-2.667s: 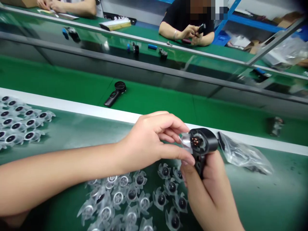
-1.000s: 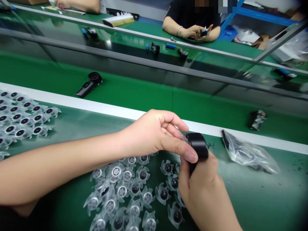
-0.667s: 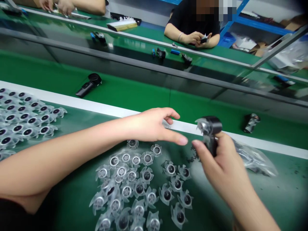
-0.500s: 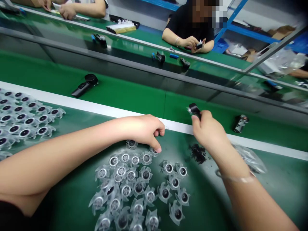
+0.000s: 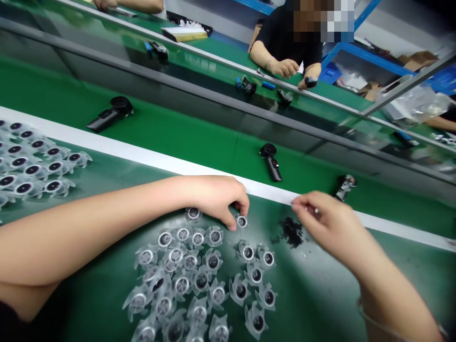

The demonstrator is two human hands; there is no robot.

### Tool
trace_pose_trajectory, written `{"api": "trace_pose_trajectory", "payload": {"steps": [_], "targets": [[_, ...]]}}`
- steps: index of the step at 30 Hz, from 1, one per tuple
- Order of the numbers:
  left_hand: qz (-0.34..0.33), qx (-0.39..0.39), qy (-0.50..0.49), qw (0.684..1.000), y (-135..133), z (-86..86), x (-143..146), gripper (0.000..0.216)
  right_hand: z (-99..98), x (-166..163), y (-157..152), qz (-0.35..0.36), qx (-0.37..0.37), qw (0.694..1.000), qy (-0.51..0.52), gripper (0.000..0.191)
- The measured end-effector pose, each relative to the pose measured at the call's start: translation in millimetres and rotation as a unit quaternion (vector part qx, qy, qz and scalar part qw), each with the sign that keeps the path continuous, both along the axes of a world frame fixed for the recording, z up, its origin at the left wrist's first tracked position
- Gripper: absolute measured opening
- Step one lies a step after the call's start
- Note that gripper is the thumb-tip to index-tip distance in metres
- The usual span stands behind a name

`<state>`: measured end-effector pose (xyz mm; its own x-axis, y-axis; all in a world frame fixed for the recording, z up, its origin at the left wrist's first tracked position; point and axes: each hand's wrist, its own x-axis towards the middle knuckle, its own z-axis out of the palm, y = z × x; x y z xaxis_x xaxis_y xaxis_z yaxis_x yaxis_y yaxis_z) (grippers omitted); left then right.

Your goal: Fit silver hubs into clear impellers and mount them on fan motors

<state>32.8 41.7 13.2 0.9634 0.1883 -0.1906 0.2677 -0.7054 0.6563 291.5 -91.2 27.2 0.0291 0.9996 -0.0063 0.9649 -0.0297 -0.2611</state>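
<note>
My left hand (image 5: 217, 199) curls down over a heap of clear fan blades (image 5: 199, 280) and pinches one clear fan blade (image 5: 242, 221) at the heap's far edge. My right hand (image 5: 327, 225) hovers above the green mat (image 5: 399, 280) near the white strip (image 5: 142, 159), fingers loosely bent and holding nothing. The black handheld fan body (image 5: 270, 161) it held lies on the green conveyor belt (image 5: 199, 133) just beyond the strip. A small pile of black screws (image 5: 291, 232) sits between my hands.
A second black fan body (image 5: 109, 113) lies further left on the belt and a small dark part (image 5: 344, 187) to the right. More clear blades (image 5: 32, 164) are laid out at the left. Across the line a person in black (image 5: 292, 47) handles small parts.
My right hand set the black fan body on the belt and drew back empty. My left hand dropped onto the blade heap and pinched one blade. The belt carried the other fan body leftward.
</note>
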Motion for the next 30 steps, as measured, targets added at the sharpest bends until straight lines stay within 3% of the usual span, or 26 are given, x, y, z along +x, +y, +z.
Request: {"api": "trace_pose_trajectory", "payload": {"steps": [5,8,12,16,24,27,30], "targets": [[0.033,-0.032,-0.069,0.997,-3.6,-13.5,6.0,0.023,-27.1,-6.8,-50.1,0.096,0.028,0.995,0.011,0.022],[0.097,-0.119,-0.066,0.986,-4.2,-21.0,6.6,0.026,-36.5,-8.3,-53.5,0.115,0.045,0.992,-0.017,0.02],[0.164,-0.298,-0.085,0.937,-4.4,-27.3,7.0,0.027,-35.6,-9.5,-48.5,0.15,0.053,0.984,-0.085,0.022],[0.188,-0.361,-0.112,0.906,-4.7,-27.1,9.4,0.029,-29.8,-20.9,-43.0,0.185,0.061,0.966,-0.172,0.024],[0.237,-0.453,-0.197,0.836,-5.5,-20.1,14.9,0.037,-43.1,-32.1,-34.4,0.171,0.108,0.951,-0.236,0.027],[0.248,-0.481,-0.224,0.81,-8.7,-17.9,15.7,0.046,-44.2,-25.8,-29.1,0.158,0.123,0.955,-0.218,0.024],[0.261,-0.493,-0.215,0.801,-16.7,-14.6,15.5,0.049,-27.0,-28.7,-28.5,0.133,0.111,0.978,-0.118,0.016]]}}
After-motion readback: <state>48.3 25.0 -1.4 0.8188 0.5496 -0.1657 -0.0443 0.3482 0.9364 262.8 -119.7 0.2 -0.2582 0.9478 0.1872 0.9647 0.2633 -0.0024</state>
